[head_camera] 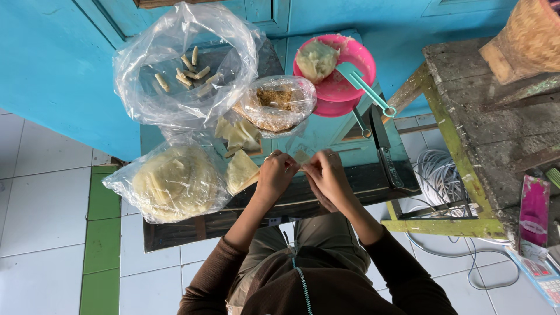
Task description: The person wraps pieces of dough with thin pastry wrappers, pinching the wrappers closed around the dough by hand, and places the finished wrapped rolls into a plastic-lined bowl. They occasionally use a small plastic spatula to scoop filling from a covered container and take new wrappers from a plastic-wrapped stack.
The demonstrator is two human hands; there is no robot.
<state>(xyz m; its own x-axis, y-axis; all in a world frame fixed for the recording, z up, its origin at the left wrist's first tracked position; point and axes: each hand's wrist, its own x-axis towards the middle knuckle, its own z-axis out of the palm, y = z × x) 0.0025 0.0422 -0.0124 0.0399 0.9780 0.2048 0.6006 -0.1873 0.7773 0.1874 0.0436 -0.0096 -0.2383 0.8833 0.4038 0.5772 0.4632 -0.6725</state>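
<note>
1. Wrapper, a thin pale sheet of dough, sits on the table directly between the two hands, close to the near edge.
2. Left hand has its fingertips pinched down on the wrapper's left edge; right hand pinches the right edge the same way. Both are closed on it, fingers curled, nothing else held.
3. Handling, as a judgement: the sheet looks very light, limp and easy to tear, perhaps a little tacky. It is best taken at the edges or corners with fingertips only, with no pulling across the middle.
4. A big clear bag at the far left lies open and holds a handful of small finished rolls, lying loose and apart.
5. A second bag at the near left is wrapped round a round stack of pale sheets.
6. Between them lie loose cut wrappers, some folded into triangles.
7. A smaller bag in the middle holds something brown and crumbly; what it is I cannot tell.
8. A pink bowl at the far right holds a lump of pale filling, with a teal spatula leaning on the rim.
9. A knife lies just right of the hands.
</note>
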